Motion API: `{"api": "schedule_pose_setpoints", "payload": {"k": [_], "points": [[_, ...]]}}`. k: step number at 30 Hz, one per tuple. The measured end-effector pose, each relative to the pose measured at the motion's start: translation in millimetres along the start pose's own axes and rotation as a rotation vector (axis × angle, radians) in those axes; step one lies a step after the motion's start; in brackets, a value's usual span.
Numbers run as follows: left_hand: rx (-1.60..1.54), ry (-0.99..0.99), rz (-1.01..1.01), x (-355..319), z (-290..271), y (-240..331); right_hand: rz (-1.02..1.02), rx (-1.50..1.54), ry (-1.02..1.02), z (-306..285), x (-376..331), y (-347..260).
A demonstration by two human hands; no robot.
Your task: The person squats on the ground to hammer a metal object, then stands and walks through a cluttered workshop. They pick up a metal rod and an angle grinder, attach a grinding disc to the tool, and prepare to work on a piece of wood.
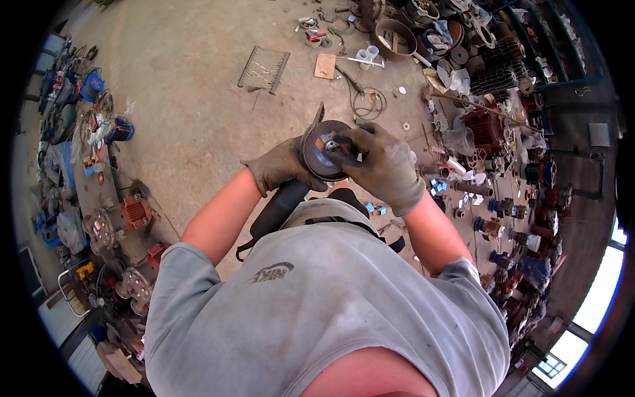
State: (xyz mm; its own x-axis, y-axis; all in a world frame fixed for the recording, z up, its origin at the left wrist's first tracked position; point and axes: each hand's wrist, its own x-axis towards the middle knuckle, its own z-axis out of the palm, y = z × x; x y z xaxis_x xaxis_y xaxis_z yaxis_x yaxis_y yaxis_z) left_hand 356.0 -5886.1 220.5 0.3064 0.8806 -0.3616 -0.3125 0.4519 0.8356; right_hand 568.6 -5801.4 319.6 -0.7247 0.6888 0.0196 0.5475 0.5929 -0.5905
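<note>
I hold an angle grinder (283, 204) in front of my waist, its dark body slanting down to the left. My left hand (281, 165), in a worn grey-brown glove, is closed around the grinder's head behind the disc. A dark round disc (316, 169) with a blue and orange label faces up toward me. My right hand (387, 165), gloved the same way, has its fingertips pinched at the disc's centre, on the metal disc nut (333, 147). The fingers partly cover the nut and the disc's right side.
On the concrete floor ahead lie a metal grate (264, 69), a brown board (325, 66) and a coiled cable (368, 102). A large round pan (395, 40) stands farther back. Motors and loose parts, including a red motor (484, 129), crowd the right; a reddish motor (135, 213) sits left.
</note>
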Motion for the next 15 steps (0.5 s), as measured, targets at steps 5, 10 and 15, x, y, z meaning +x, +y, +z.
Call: {"api": "schedule_pose_setpoints", "payload": {"k": [5, 10, 15], "points": [[0.068, 0.018, 0.009, 0, -3, 1, 0.028, -0.143, -0.041, 11, 7, 2], [0.119, 0.08, 0.059, -6, -2, 12, -0.138, -0.086, 0.009, 6, 9, -2], [0.401, 0.21, 0.033, -4, 2, 17, 0.032, -0.118, -0.025, 21, 6, 4]]}}
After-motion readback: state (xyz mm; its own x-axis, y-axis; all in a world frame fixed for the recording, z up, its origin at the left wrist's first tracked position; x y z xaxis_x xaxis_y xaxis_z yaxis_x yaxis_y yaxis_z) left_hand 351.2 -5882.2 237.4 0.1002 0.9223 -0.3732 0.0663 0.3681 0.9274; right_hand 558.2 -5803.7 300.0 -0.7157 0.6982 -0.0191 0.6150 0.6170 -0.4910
